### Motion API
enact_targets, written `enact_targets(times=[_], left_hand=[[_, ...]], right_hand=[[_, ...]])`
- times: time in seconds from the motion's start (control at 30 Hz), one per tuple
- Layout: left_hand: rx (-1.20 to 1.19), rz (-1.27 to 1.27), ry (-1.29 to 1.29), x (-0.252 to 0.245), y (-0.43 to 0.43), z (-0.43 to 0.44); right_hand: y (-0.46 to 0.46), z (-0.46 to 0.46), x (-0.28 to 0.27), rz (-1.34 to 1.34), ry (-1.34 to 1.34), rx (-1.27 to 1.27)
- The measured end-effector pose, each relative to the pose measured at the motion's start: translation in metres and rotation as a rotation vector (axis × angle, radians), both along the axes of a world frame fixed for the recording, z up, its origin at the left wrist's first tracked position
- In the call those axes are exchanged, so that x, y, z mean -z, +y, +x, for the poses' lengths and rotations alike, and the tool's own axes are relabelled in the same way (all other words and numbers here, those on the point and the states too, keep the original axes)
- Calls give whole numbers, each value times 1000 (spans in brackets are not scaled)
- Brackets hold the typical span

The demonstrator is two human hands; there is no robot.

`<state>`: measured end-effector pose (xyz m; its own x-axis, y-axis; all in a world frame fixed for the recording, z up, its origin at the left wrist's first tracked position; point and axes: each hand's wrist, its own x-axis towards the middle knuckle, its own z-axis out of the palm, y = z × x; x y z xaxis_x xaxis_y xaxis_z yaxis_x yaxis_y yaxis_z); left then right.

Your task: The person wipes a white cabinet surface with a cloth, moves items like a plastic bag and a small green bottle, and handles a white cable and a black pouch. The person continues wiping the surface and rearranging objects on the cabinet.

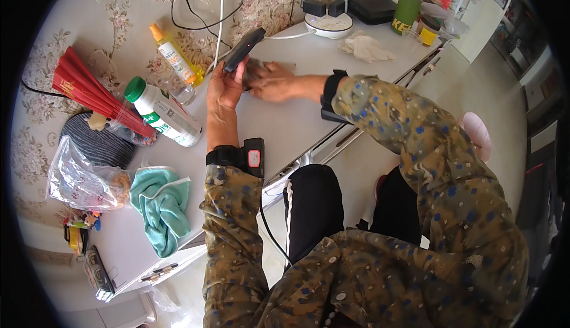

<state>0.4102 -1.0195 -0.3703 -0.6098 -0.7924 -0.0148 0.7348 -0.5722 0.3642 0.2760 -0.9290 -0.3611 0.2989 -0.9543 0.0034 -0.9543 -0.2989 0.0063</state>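
My left hand (pixel 221 89) holds up a dark, flat electronic device (pixel 244 50) with a small red light, near the wall side of the white tabletop (pixel 285 114). Its exact kind is not clear. Beside it, my right hand (pixel 275 83) lies palm down, slightly blurred, on a greyish-brown cloth (pixel 254 66) that rests on the tabletop. Most of the cloth is hidden under the fingers and behind the device. Both wrists wear black straps with small black boxes.
A white bottle with green cap (pixel 164 112), an orange-capped spray bottle (pixel 177 56) and red folded paper (pixel 100 89) stand left. A teal towel (pixel 162 207) lies nearer. At the back right are a round white power hub (pixel 328 25), crumpled tissue (pixel 364 46) and green bottle (pixel 406 10).
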Motion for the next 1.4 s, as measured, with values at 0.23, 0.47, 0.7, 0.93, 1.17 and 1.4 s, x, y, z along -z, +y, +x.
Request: enact_targets(times=[0.23,0.47,0.7,0.93,1.17,1.4], left_hand=[[-34,-8,-43,2,3,0],[-16,-15,-46,4,0,0],[-7,-5,-41,5,3,-1],[-32,-20,-52,3,9,-2],[-11,-19,-90,5,5,-3],[-17,-25,-119,11,-1,-4]], right_hand=[[73,1,-5,40,-85,-135],[16,-28,-10,66,-33,170],[-48,-59,-1,62,-78,435],[-92,-100,18,-69,11,460],[-87,-114,24,-121,-91,493],[-25,-112,8,160,-67,410]])
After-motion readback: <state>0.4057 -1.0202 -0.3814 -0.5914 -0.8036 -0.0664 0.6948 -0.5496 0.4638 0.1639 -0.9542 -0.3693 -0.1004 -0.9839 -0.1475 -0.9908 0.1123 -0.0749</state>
